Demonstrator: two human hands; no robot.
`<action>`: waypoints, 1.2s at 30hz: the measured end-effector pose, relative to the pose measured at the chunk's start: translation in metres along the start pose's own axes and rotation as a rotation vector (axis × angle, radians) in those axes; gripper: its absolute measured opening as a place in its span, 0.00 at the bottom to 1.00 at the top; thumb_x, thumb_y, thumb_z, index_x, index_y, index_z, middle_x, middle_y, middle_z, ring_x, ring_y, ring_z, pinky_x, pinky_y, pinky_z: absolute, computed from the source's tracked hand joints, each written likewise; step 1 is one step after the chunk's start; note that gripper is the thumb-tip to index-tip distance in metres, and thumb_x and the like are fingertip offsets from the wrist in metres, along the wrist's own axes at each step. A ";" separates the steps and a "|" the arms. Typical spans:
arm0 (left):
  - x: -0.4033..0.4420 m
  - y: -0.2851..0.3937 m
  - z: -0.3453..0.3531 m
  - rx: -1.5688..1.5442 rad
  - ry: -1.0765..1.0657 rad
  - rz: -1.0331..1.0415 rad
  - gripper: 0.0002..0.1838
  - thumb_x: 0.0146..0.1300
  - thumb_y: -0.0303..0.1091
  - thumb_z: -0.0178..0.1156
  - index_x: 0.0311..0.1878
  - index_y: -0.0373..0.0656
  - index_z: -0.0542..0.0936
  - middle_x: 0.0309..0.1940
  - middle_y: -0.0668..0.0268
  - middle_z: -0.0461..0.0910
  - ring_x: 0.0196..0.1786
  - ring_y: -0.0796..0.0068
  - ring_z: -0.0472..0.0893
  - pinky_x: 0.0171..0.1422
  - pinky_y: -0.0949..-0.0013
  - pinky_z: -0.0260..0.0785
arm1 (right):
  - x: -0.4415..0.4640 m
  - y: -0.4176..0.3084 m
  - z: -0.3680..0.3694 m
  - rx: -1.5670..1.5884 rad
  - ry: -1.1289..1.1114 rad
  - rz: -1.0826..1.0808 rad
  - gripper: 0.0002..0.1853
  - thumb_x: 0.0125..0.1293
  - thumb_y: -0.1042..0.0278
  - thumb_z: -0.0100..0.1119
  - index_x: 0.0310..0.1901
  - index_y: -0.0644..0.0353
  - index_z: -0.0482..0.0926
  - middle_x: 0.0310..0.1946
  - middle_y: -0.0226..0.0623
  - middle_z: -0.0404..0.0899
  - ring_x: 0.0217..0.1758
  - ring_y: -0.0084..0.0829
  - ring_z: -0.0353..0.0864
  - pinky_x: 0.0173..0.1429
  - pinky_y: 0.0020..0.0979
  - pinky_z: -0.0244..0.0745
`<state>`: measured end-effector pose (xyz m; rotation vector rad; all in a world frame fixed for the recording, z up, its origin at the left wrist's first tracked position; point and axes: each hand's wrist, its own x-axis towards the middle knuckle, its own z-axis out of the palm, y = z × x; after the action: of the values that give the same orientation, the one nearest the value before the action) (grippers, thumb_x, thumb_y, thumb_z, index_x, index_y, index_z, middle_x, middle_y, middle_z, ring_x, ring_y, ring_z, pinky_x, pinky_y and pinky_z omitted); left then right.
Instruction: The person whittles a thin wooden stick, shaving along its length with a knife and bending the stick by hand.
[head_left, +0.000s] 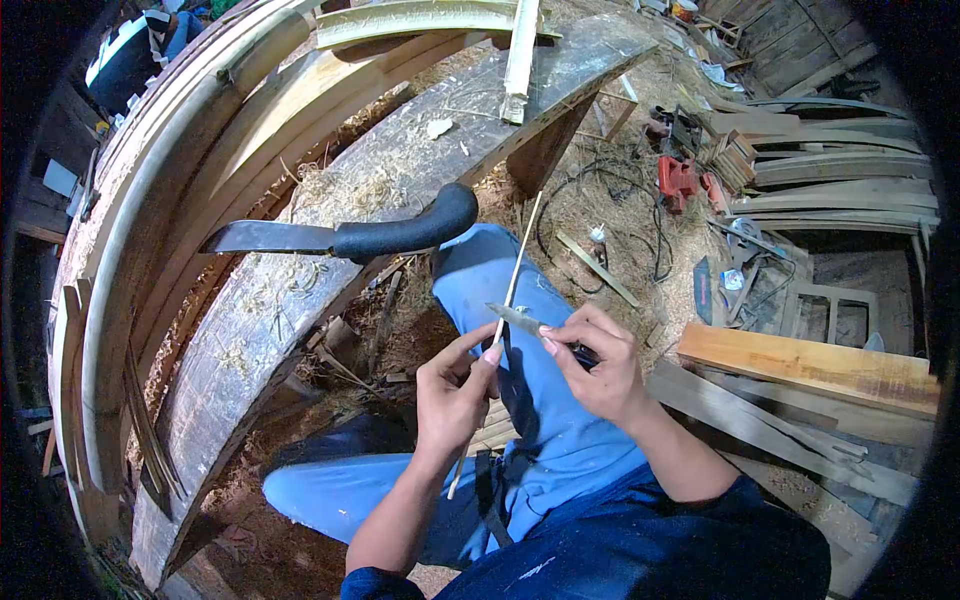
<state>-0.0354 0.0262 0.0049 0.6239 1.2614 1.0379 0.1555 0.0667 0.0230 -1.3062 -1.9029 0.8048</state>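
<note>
My left hand (452,392) pinches a thin pale wooden strip (521,252), which slants up past my knee with its lower end showing below my wrist. In my right hand (598,368) is a small knife (520,320), its dark handle mostly covered by my fingers. The blade points left and lies against or just over the strip, a little above my left fingertips; a small curl of shaving seems to cling by it. A larger curved blade with a black handle (405,232) rests on the worn plank (225,400) in front of me.
Shavings (365,185) litter the plank and ground. Long wooden poles (150,250) run along the left. A split bamboo piece (415,22) lies at the top. On the right are a red power tool (677,183) with a black cord, stacked slats (840,170) and a squared timber (800,365).
</note>
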 end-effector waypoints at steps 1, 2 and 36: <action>0.000 -0.001 0.001 -0.035 0.011 -0.028 0.17 0.71 0.33 0.62 0.60 0.38 0.81 0.19 0.74 0.73 0.19 0.88 0.66 0.22 0.79 0.54 | 0.000 0.001 0.000 -0.002 0.000 0.000 0.05 0.61 0.75 0.67 0.39 0.60 0.87 0.32 0.41 0.79 0.34 0.36 0.82 0.38 0.34 0.76; 0.001 -0.002 0.002 -0.071 0.022 -0.056 0.17 0.71 0.33 0.61 0.60 0.38 0.81 0.18 0.75 0.72 0.19 0.90 0.64 0.22 0.79 0.51 | 0.001 0.001 0.001 0.007 -0.006 0.002 0.05 0.61 0.75 0.67 0.39 0.61 0.86 0.32 0.41 0.79 0.34 0.37 0.82 0.38 0.34 0.77; -0.019 -0.010 0.001 -0.154 0.055 -0.079 0.17 0.70 0.29 0.61 0.60 0.34 0.80 0.17 0.76 0.70 0.17 0.89 0.62 0.21 0.78 0.48 | 0.003 0.013 0.003 -0.067 0.016 -0.070 0.07 0.59 0.83 0.65 0.39 0.66 0.83 0.31 0.41 0.78 0.33 0.36 0.80 0.36 0.33 0.75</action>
<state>-0.0309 0.0052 0.0056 0.4269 1.2308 1.0815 0.1591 0.0733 0.0113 -1.2745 -1.9668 0.6984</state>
